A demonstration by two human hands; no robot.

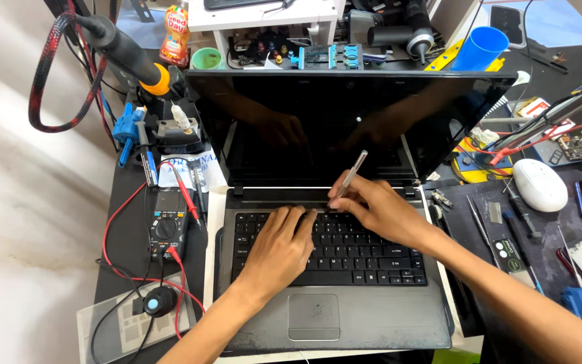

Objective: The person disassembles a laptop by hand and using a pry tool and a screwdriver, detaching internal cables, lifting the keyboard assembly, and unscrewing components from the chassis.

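Note:
An open grey laptop (372, 317) with a dark screen (345, 121) and a black keyboard (351, 253) lies before me. My left hand (279, 246) rests flat on the upper left keys, fingers pointing at the strip above the keyboard. My right hand (378, 209) grips a thin silver tool (350, 176) like a pen. Its tip touches the top edge of the keyboard near my left fingertips.
A multimeter (167, 226) with red and black leads sits left of the laptop. A soldering iron (126, 50) stands at the back left. A blue cup (479, 47), a white mouse (540, 184), tweezers (481, 226) and small tools crowd the right side.

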